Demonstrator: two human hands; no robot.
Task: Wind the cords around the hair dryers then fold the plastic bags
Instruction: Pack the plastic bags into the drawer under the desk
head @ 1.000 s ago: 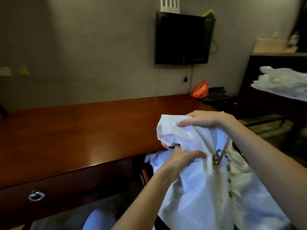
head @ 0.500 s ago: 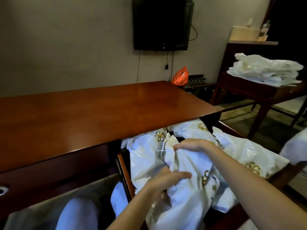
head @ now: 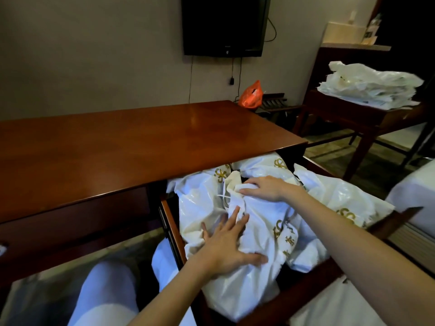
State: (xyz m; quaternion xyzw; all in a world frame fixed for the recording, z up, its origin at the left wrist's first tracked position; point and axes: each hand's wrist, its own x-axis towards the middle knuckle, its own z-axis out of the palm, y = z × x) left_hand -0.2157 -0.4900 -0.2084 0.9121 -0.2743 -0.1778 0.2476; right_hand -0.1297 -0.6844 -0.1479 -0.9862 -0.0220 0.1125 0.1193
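An open wooden drawer [head: 173,228] under the desk is stuffed with several white plastic bags bearing gold emblems. The top bag [head: 261,234] lies crumpled across the heap. My left hand [head: 229,245] rests flat on its near part, fingers spread. My right hand [head: 264,188] presses on the bag's bunched upper end, fingers curled over the plastic. Other bags [head: 339,198] fill the drawer's right side. No hair dryer is visible.
The brown desk top [head: 131,142] stretches left and behind the drawer. A stack of flattened white bags [head: 369,87] lies on a side table [head: 353,118] at right. An orange bag [head: 251,95] sits by the wall under a television [head: 223,24]. My knee [head: 106,295] is at lower left.
The bag I held up in front of me came down onto the heap in the drawer. Both hands now press on it, and my left hand has flattened out.
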